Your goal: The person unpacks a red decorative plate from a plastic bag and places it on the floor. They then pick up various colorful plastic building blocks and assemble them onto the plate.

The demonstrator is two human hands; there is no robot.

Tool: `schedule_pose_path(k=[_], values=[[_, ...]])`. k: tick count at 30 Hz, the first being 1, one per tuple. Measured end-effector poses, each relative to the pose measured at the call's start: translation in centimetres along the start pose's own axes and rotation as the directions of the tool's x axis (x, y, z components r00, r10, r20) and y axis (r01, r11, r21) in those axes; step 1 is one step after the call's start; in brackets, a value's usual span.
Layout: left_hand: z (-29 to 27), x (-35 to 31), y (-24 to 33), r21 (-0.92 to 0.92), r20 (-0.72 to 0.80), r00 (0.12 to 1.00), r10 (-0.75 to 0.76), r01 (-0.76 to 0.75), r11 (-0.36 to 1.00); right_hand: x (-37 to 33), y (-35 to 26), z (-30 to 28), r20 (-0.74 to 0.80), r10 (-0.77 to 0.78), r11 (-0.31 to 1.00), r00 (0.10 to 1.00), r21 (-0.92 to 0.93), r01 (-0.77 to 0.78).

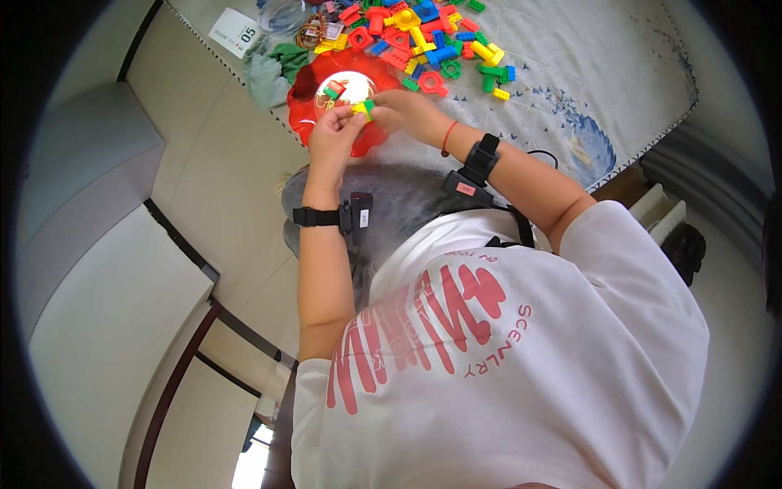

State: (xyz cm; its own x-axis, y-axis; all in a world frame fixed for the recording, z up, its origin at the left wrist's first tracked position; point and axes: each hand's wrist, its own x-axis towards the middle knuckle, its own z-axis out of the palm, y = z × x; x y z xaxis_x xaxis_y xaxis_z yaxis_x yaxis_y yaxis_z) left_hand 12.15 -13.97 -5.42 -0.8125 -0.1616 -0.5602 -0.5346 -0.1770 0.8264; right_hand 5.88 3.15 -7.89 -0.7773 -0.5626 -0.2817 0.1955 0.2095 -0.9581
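Over the near edge of a red scalloped plate (pixel 298 91), my left hand (pixel 328 138) pinches a small yellow and green toy brick piece (pixel 363 110) between thumb and fingertips. My right hand (pixel 411 116) comes in from the right, slightly blurred, with its closed fingertips at the green side of the same piece. Whether it is one brick or two joined ones is too small to tell. A red and green brick piece (pixel 334 89) lies inside the plate on its shiny, light middle.
Beyond the plate, a loose pile of red, yellow, blue and green toy bricks (pixel 440 54) spreads over the patterned tablecloth (pixel 562 73). Green cloth (pixel 267 80), a white card (pixel 235 33) and a clear round container (pixel 282 15) lie at the table's left edge.
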Motion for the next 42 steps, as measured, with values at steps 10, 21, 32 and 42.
schedule_pose_path(k=[10, 21, 32, 42], values=[[0.1, 4.0, -1.6, 0.354, -0.087, 0.936, 0.34, -0.29, 0.889, 7.4, 3.7, -4.2, -0.039, -0.403, 0.404, 0.915, -0.904, 0.14], [1.0, 1.7, -3.8, 0.799, 0.291, 0.957, 0.0, -0.243, 0.55, 6.1, 4.2, -7.9, -0.063, -0.233, 0.391, 0.971, -0.92, 0.034], [2.0, 2.0, -0.8, 0.575, 0.175, 0.962, 0.207, -0.271, 0.772, 3.2, 3.1, -7.9, -0.09, -0.315, 0.55, 0.945, -0.829, 0.105], [2.7, 1.9, -1.7, 0.445, 0.074, 0.964, 0.257, -0.262, 0.856, 3.3, 5.2, -4.4, -0.164, -0.101, 0.401, 0.981, -0.91, -0.11]])
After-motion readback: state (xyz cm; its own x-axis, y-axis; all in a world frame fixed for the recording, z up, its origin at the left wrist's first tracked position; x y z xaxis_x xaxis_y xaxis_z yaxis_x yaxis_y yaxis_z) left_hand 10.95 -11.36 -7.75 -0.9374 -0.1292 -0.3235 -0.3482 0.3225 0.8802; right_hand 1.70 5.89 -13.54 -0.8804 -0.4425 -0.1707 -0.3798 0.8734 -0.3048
